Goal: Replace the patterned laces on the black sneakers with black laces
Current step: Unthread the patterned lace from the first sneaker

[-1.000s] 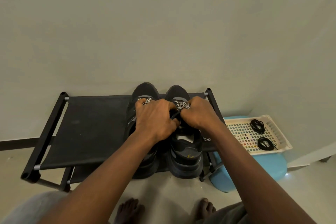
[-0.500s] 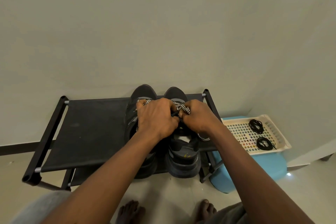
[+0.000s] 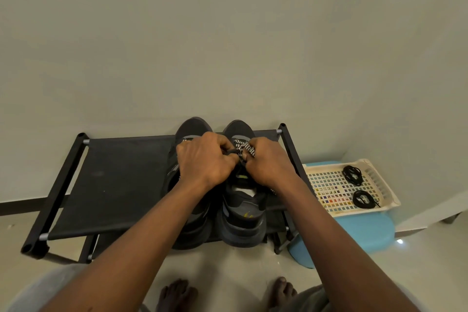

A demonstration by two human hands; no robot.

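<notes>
Two black sneakers [image 3: 240,213] stand side by side, toes to the wall [image 3: 228,45], at the end of a black fabric rack [image 3: 121,180] nearer the basket [image 3: 379,185]. Most of the lacing is covered. The left hand [image 3: 202,162] and its forearm hide the lacing and heel of one sneaker, leaving only its toe and sole edge visible. On the other sneaker, a short run of black-and-white patterned lace [image 3: 243,145] shows above the knuckles, and a small piece shows below the right wrist. The fingertips of both hands are out of sight.

Both hands are together, knuckles touching, over the lacing of the sneaker nearer the basket. The right hand [image 3: 268,162] pinches the patterned lace. The left hand curls onto the same lacing, but the exact strand under its fingers cannot be made out.

Two coiled black laces [image 3: 352,175] lie apart in the cream basket, which rests on a blue stool [image 3: 359,230]. Bare feet [image 3: 177,294], cut off by the frame edge, stand on the floor [image 3: 240,266].
</notes>
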